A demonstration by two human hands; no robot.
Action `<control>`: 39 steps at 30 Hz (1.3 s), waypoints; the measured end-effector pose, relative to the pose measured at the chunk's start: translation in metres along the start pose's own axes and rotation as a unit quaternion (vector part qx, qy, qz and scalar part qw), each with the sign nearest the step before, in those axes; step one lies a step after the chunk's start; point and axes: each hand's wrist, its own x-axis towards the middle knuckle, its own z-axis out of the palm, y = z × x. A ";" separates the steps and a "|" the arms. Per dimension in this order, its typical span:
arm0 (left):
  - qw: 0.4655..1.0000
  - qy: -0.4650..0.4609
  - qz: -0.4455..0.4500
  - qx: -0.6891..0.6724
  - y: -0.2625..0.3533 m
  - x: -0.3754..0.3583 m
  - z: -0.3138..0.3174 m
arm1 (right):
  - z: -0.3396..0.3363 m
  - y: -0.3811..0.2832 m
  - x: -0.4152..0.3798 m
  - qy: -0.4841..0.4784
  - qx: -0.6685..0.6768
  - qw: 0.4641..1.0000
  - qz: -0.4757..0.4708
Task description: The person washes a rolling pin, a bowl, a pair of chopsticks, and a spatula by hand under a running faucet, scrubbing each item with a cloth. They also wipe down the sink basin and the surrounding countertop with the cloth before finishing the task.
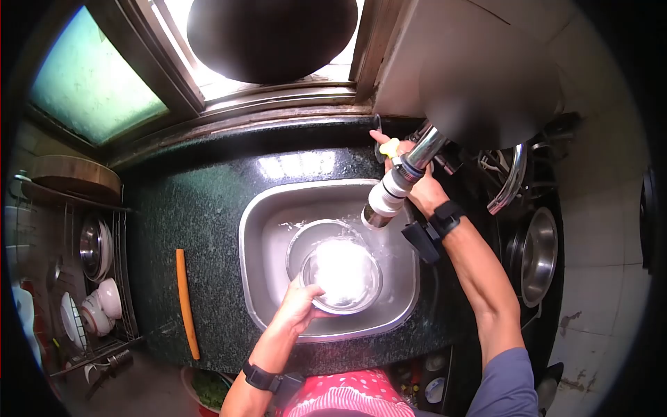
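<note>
My left hand grips the near left rim of a shiny metal bowl, thumb over the edge and fingers beneath. Glare whites out much of the bowl's inside. Behind and partly under it, a second round metal bowl sits in the steel sink. My right hand reaches behind the tap, its fingers at the yellow tap handle; the tap hides part of this hand. The tap's white nozzle hangs over the sink's back right, beyond the bowl's rim.
An orange stick-like piece lies on the dark counter left of the sink. A wire rack with bowls and plates stands at the far left. Right of my arm is a large metal pan. A window frame borders the back.
</note>
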 end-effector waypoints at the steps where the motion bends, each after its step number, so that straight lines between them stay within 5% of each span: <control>1: 1.000 0.005 0.002 -0.018 -0.003 -0.001 -0.003 | 0.000 -0.010 -0.010 0.004 0.014 1.000 -0.011; 3: 0.999 0.012 0.001 -0.040 -0.007 -0.005 -0.009 | -0.006 -0.038 -0.036 -0.022 -0.298 0.954 0.027; 4: 0.998 -0.003 -0.012 -0.055 -0.005 -0.006 -0.010 | -0.005 -0.047 -0.052 -0.042 -0.205 0.975 0.080; 5: 0.997 -0.019 -0.026 -0.069 -0.003 -0.007 -0.009 | -0.009 -0.023 -0.063 -0.121 -0.225 0.967 0.015; 7: 0.997 -0.025 -0.028 -0.070 0.002 -0.013 -0.001 | -0.012 -0.043 -0.093 -0.212 -0.240 0.939 0.128; 8: 0.997 -0.032 -0.010 -0.066 0.001 -0.014 0.001 | -0.008 -0.036 -0.113 -0.184 -0.229 0.952 0.083; 11: 0.997 -0.039 0.004 -0.060 -0.002 -0.019 0.011 | -0.010 -0.041 -0.141 -0.244 -0.119 0.946 0.179; 15: 0.993 -0.031 0.110 0.020 -0.013 -0.025 0.030 | -0.002 -0.045 -0.163 -0.179 -0.006 0.973 0.143; 22: 0.966 -0.024 0.212 0.144 -0.021 -0.031 0.035 | 0.012 -0.052 -0.178 -0.052 -0.160 0.975 0.143; 24: 0.924 -0.014 0.325 0.203 -0.026 -0.031 0.037 | 0.015 -0.055 -0.180 -0.035 -0.179 0.967 0.180; 30: 0.928 -0.017 0.312 0.202 -0.016 -0.041 0.040 | 0.028 -0.044 -0.196 0.055 -0.121 0.988 0.073; 34: 0.910 -0.004 0.340 0.237 -0.023 -0.040 0.038 | 0.029 -0.059 -0.192 0.068 -0.118 0.986 0.092; 36: 0.905 0.027 0.355 0.233 -0.029 -0.039 0.040 | 0.027 -0.071 -0.185 0.019 -0.198 0.963 0.183; 39: 0.898 0.047 0.353 0.257 -0.021 -0.043 0.044 | 0.032 -0.057 -0.188 0.027 -0.156 0.974 0.162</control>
